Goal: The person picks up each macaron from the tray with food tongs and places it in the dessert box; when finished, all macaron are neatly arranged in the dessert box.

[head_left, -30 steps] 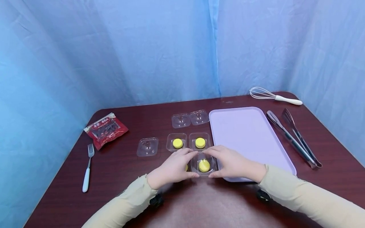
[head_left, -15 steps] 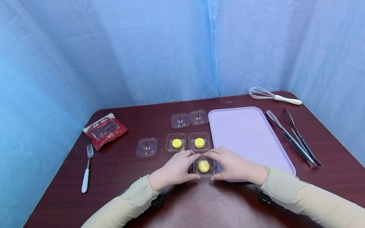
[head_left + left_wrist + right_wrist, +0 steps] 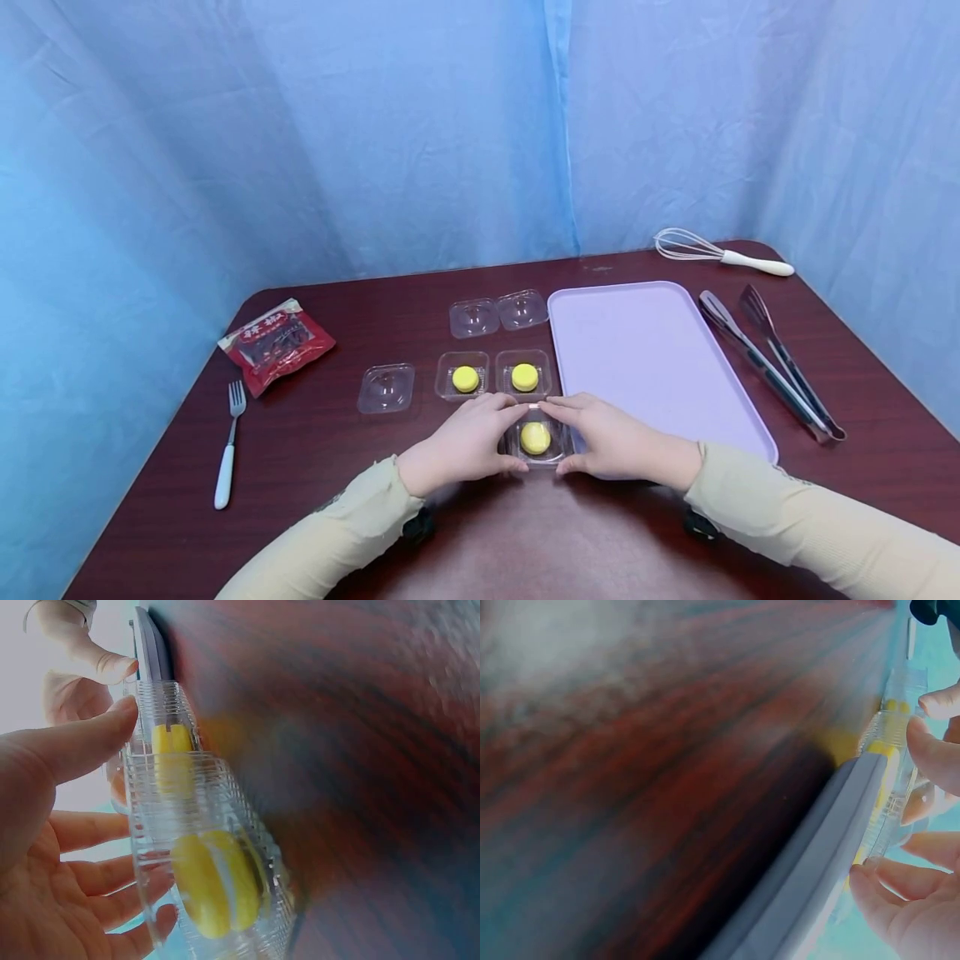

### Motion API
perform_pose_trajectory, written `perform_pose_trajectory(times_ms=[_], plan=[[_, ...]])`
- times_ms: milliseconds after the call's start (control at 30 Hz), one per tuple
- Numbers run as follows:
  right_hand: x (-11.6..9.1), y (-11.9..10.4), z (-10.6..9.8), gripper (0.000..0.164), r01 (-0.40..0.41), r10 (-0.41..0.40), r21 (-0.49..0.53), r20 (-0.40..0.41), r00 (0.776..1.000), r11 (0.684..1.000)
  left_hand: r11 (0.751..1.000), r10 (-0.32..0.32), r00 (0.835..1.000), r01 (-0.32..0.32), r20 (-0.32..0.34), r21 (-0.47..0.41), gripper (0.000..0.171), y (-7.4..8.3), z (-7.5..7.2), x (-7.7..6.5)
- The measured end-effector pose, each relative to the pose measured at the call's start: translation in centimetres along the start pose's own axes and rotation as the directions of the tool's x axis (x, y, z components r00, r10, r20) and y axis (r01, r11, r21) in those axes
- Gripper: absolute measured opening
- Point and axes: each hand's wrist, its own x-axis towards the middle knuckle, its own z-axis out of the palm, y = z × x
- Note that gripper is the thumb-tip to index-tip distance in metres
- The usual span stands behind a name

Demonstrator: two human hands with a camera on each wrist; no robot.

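Lying just right of the hands' work, the lilac tray (image 3: 637,358) could snag a box sliding sideways. Left hand (image 3: 467,437) and right hand (image 3: 618,435) hold 1 clear box (image 3: 557,442) between them, thumbs near, fingers far; its top looks covered, and lopsided pressing might leave 1 corner unseated. Tipping could knock the yellow macaron (image 3: 535,437) inside against the wall.

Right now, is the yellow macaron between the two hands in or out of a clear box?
In: the head view shows the clear box surrounding the yellow macaron.
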Motion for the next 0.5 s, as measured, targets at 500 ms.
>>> perform_pose_trajectory(times_ms=[500], plan=[[0.29, -0.51, -0.28, 0.076, -0.006, 0.005, -0.053, -0.015, 1.000, 0.999, 1.000, -0.004, 0.999, 0.005, 0.041, -0.017, 0.070, -0.07, 0.04, 0.32]])
